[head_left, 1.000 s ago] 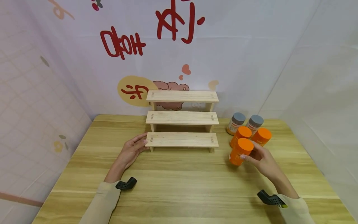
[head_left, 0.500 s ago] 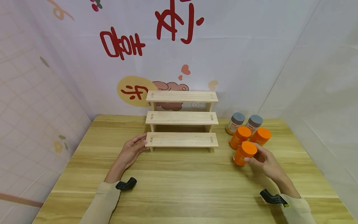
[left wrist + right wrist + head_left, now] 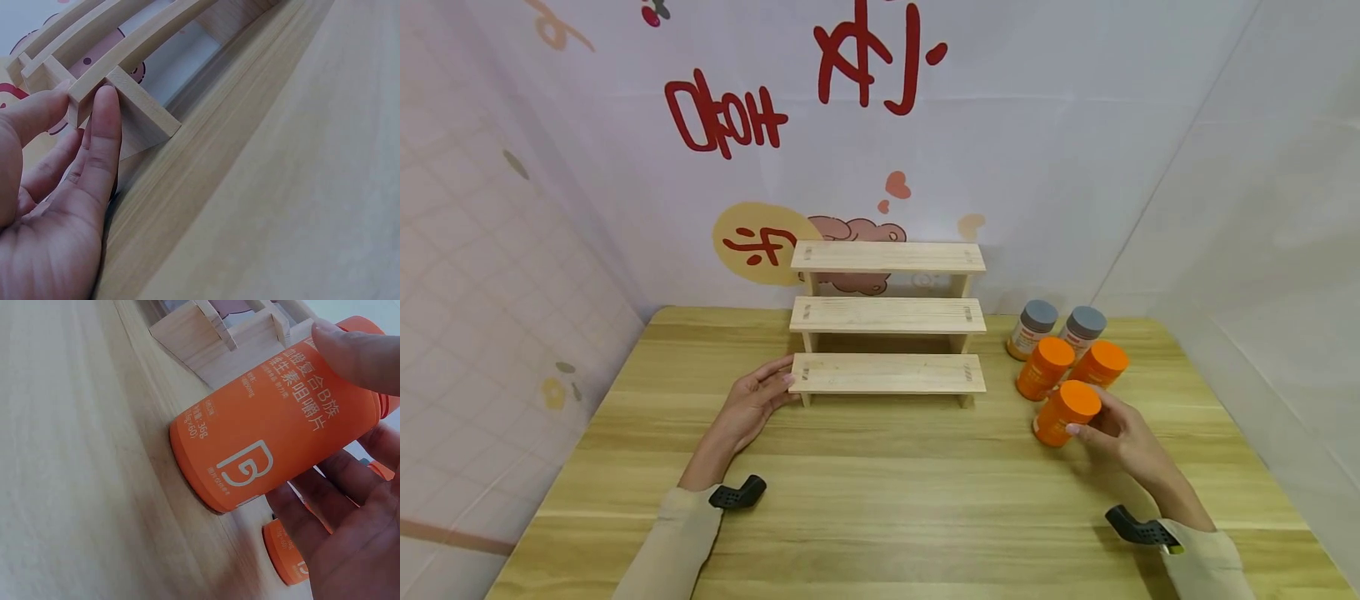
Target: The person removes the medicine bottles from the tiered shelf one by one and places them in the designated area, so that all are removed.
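Note:
In the head view my left hand [image 3: 756, 408] is at the left end of a three-step wooden display rack [image 3: 887, 373]. Its thumb and fingers [image 3: 104, 131] pinch the end of the lowest step, as the left wrist view shows. On the right, my right hand [image 3: 1126, 437] grips an orange vitamin bottle [image 3: 1066, 413] between thumb and fingers near its cap. Lettering and a large white "B" cover the bottle [image 3: 262, 425] in the right wrist view. Its base is at or just above the table; I cannot tell if they touch.
Behind the held bottle stand two more orange bottles [image 3: 1045, 368] [image 3: 1101, 365]. Two grey-capped bottles [image 3: 1032, 330] [image 3: 1082, 328] are at the back, near the wall. The wooden table [image 3: 880, 500] meets printed cloth walls [image 3: 1075, 167] at the back and sides.
My right hand has moved a little to the right and nearer to me with the orange bottle in its grip. The left hand and the rack stay in place.

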Demonstrator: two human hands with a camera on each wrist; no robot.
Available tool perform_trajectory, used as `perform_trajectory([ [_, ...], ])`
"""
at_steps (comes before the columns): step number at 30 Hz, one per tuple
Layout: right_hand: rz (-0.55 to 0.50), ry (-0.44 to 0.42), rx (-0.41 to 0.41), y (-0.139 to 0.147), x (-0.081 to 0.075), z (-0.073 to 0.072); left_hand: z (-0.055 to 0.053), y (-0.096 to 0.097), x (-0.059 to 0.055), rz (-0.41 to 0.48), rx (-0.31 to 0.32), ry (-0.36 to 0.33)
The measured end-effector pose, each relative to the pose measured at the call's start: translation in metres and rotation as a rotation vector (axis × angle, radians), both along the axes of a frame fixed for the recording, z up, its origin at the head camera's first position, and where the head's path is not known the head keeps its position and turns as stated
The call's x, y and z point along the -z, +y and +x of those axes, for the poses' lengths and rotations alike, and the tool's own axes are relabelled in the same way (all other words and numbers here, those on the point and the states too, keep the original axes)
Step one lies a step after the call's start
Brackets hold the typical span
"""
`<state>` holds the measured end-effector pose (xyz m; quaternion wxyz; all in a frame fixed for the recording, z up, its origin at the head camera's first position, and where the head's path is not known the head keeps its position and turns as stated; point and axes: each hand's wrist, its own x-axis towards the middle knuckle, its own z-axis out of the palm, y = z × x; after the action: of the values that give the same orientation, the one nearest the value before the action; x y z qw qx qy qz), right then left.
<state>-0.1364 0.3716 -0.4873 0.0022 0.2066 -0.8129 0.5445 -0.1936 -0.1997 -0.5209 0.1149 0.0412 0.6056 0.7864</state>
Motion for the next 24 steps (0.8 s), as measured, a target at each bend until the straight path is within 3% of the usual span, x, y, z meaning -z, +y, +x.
perform_trajectory([
  [17,0.049,-0.075,-0.011,0.006,-0.002,0.000,-0.008,0.003,0.001,-0.005,0.013,0.004],
  [24,0.170,-0.033,0.034,0.019,-0.014,0.014,0.004,-0.006,-0.004,-0.082,-0.024,0.036],
])
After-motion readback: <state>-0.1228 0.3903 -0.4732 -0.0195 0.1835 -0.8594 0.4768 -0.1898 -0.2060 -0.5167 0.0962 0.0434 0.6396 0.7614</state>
